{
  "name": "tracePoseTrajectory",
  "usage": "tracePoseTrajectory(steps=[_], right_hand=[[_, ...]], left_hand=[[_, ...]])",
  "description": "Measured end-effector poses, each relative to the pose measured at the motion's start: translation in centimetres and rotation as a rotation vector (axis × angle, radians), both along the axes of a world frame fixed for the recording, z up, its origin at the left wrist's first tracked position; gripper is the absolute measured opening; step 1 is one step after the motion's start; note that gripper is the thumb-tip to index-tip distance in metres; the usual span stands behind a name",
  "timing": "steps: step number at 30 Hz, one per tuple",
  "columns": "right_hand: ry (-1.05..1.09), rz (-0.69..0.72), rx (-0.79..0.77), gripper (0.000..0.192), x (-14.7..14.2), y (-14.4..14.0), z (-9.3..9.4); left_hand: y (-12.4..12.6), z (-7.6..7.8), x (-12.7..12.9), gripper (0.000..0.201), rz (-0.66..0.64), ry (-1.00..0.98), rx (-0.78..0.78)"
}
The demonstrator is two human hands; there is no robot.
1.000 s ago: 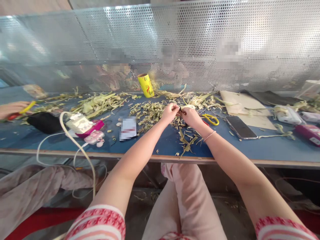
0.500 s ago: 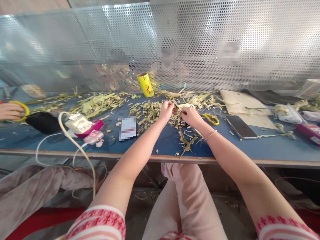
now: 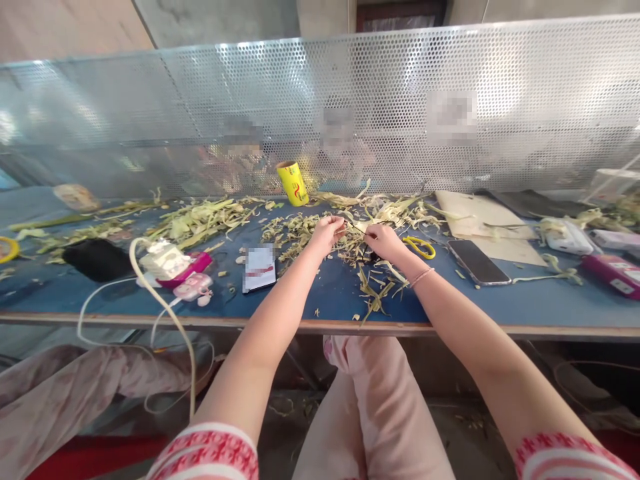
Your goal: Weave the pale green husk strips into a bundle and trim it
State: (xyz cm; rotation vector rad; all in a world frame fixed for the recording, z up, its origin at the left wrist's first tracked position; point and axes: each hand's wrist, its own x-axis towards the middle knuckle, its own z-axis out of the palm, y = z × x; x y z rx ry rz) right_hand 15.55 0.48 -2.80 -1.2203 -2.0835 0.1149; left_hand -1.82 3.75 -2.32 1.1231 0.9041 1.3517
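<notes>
My left hand (image 3: 326, 234) and my right hand (image 3: 384, 241) are raised just above the blue table (image 3: 525, 308), a short gap between them. Both pinch the ends of a thin pale plant strip (image 3: 356, 231) stretched between the fingers. A small dark tool shows under my right hand; I cannot tell whether that hand grips it. Beneath the hands lies a heap of cut pale-green plant scraps (image 3: 295, 233). More trimmed strips (image 3: 375, 293) trail toward the table's front edge.
Yellow-handled scissors (image 3: 420, 247) and a black phone (image 3: 475, 261) lie right of my right hand. A yellow tube (image 3: 293, 183) stands before the perforated metal screen (image 3: 450, 67). At the left are a card (image 3: 259, 268), a pink gadget (image 3: 193, 287), white cables (image 3: 165, 310) and a black pouch (image 3: 97, 259).
My hands have moved apart, drawing the strip out between them. The view has tilted up a little. The other person's hand at the far left is gone from view.
</notes>
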Motion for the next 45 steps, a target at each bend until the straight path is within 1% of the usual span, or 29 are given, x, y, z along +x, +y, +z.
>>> tracePoseTrajectory(steps=[4,7,10,12,16,21,28,32,34,37,39,42,45], right_hand=[[0.017,0.076,-0.011,0.018,-0.1,0.1,-0.1],[0.017,0.134,-0.041,0.018,-0.2,0.1,-0.2],[-0.039,0.202,-0.115,0.021,-0.3,-0.2,-0.4],[-0.073,0.218,-0.147,0.023,-0.4,-0.4,-0.5],[-0.118,0.231,-0.149,0.025,-0.7,-0.7,-0.6],[-0.182,0.292,-0.183,0.028,-1.4,-0.7,-0.5],[-0.334,0.342,-0.215,0.026,-1.8,-1.5,0.0],[-0.407,0.353,-0.219,0.024,-1.9,-2.0,0.3],[-0.417,0.371,-0.219,0.023,-1.9,-2.1,0.3],[-0.378,0.385,-0.222,0.023,-1.5,-1.9,0.1],[-0.311,0.366,-0.200,0.023,-1.1,-1.7,0.0],[-0.160,0.280,-0.126,0.024,-0.5,-1.3,-0.1],[0.023,0.205,-0.103,0.023,-0.2,-0.7,-0.2]], left_hand=[[-0.5,0.2,-0.2,0.016,-0.026,-0.157,-0.029],[-0.8,0.4,0.0,0.018,-0.057,-0.207,-0.037],[-0.9,0.4,0.1,0.019,-0.063,-0.200,-0.053],[-0.9,0.3,0.1,0.018,-0.072,-0.198,-0.063],[-0.7,-0.2,-0.1,0.019,-0.079,-0.182,-0.082],[-0.1,-0.8,-0.3,0.021,-0.023,-0.189,-0.143],[0.4,-1.4,-0.3,0.023,0.054,-0.169,-0.189],[0.5,-1.5,0.0,0.025,0.067,-0.170,-0.198],[0.3,-1.4,0.0,0.025,0.046,-0.137,-0.189],[-0.3,-1.1,0.0,0.024,-0.039,-0.034,-0.152],[-0.7,-0.9,-0.1,0.021,-0.099,-0.008,-0.080],[-1.0,-0.8,-0.1,0.017,-0.148,0.022,-0.013],[-1.0,-0.7,0.1,0.013,-0.162,0.043,-0.007]])
